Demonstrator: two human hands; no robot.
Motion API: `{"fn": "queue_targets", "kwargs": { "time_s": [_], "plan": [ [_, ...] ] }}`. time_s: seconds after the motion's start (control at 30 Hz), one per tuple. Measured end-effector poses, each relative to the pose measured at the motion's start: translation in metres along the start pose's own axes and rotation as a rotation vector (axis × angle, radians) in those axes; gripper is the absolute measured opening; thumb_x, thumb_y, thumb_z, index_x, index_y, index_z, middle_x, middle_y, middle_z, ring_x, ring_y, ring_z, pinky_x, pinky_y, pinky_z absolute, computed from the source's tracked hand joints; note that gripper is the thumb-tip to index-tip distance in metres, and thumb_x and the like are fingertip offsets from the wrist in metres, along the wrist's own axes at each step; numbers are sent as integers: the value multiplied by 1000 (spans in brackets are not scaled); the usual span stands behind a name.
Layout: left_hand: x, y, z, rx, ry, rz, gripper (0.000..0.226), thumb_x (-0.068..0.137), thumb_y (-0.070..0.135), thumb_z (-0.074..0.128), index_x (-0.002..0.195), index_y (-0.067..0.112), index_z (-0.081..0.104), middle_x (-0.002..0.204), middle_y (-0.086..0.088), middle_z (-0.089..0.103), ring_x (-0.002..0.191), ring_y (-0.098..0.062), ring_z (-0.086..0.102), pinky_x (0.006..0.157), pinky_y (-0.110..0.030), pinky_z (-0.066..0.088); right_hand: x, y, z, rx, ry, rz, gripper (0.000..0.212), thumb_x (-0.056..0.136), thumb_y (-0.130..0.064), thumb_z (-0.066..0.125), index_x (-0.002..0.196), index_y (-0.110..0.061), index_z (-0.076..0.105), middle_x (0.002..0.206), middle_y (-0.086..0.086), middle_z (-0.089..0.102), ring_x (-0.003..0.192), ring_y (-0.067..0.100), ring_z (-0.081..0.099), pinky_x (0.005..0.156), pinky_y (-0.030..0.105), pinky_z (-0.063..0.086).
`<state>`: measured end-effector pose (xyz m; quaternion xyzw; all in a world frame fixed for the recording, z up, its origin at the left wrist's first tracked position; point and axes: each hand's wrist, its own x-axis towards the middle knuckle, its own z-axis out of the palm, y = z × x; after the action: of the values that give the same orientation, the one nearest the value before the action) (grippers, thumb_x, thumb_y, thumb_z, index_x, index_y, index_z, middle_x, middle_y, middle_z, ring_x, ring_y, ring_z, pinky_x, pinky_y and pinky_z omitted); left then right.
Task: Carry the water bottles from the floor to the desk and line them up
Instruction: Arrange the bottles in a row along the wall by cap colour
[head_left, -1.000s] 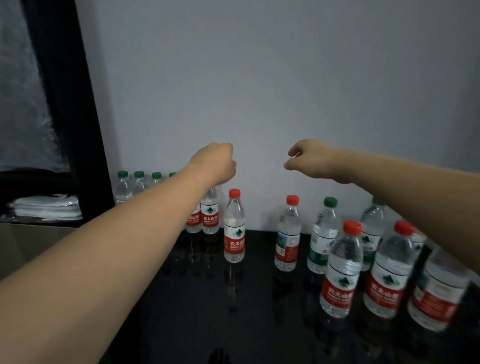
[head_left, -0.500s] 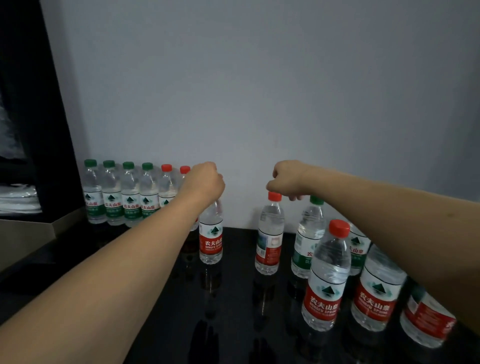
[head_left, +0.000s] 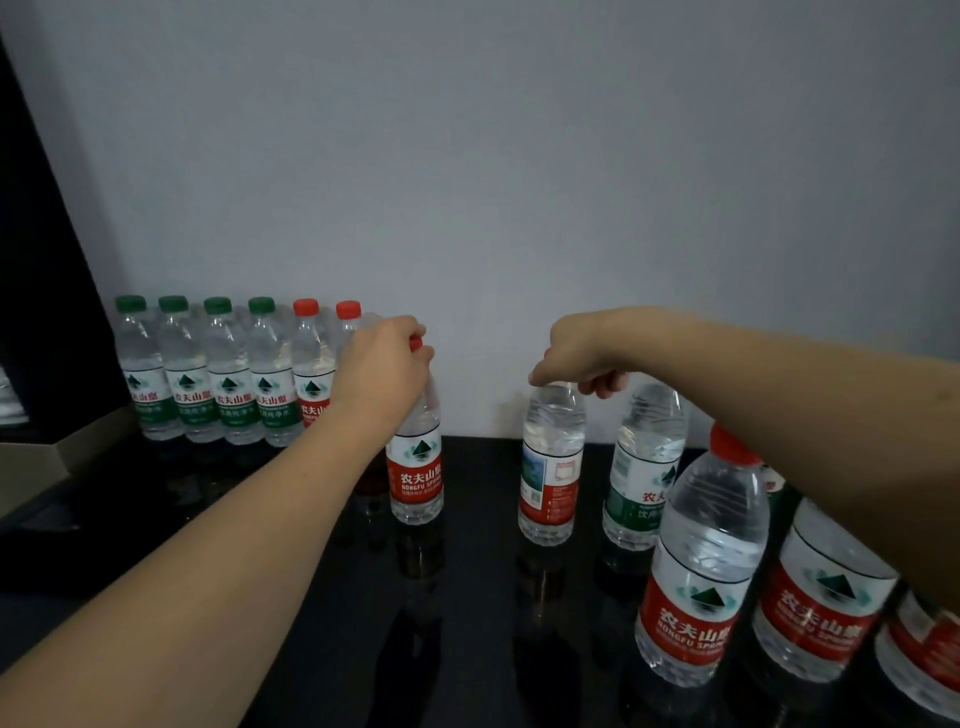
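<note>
Several water bottles stand on the glossy black desk. A tidy row with green and red caps runs along the wall at the left. My left hand grips the neck and red cap of a red-labelled bottle standing upright on the desk. My right hand grips the cap of a second red-labelled bottle, also upright. A green-labelled bottle stands just right of it. Three larger-looking red-labelled bottles crowd the near right, partly behind my right forearm.
A plain grey wall backs the desk. At the far left there is a dark vertical frame and a tan ledge beside the desk's left edge.
Both hands dropped from above the bottles onto two red caps and now hold them. The view shifted right, revealing more of the lined-up row at the left.
</note>
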<state>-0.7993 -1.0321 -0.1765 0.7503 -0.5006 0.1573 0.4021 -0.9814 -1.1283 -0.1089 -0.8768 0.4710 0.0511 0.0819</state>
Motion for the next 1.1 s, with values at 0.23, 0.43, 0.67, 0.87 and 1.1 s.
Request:
{"fn": "queue_targets", "kwargs": {
  "time_s": [0.23, 0.43, 0.67, 0.87, 1.1],
  "plan": [
    [-4, -9, 4, -31, -10, 6, 35, 94, 21, 61, 128, 14, 61, 117, -7, 67, 100, -21, 63, 86, -35, 52, -1, 5, -6, -16, -10, -51, 40, 89, -36, 65, 108, -1, 58, 85, 13, 65, 59, 22, 61, 51, 29, 52],
    [-7, -15, 4, -131, 1, -37, 33, 92, 22, 64, 125, 17, 64, 117, -3, 67, 101, -16, 61, 81, -24, 43, -3, 0, -4, -106, 54, -55, 42, 92, -43, 59, 79, -3, 56, 67, 6, 66, 45, 17, 60, 49, 26, 50],
    [0, -15, -1, -188, -50, -61, 35, 90, 23, 67, 125, 18, 64, 117, -1, 67, 97, -10, 57, 82, -23, 43, 4, -17, -8, -27, 69, -21, 42, 93, -37, 60, 72, -1, 55, 64, 11, 65, 40, 19, 59, 44, 26, 50],
    [14, -28, 5, -232, -75, -60, 40, 88, 28, 70, 126, 18, 62, 117, 0, 66, 93, -7, 56, 82, -24, 45, 34, -37, -17, 62, 46, 32, 36, 95, -30, 59, 74, -3, 49, 64, 13, 59, 40, 21, 54, 41, 24, 48],
    [62, -34, 21, -250, -53, -11, 22, 87, 28, 71, 108, 24, 64, 95, 11, 62, 86, -8, 59, 74, -23, 44, 82, -53, -38, 204, 102, 67, 38, 98, -25, 52, 65, -9, 42, 59, 8, 47, 31, 16, 44, 37, 19, 42]
  ]
}}
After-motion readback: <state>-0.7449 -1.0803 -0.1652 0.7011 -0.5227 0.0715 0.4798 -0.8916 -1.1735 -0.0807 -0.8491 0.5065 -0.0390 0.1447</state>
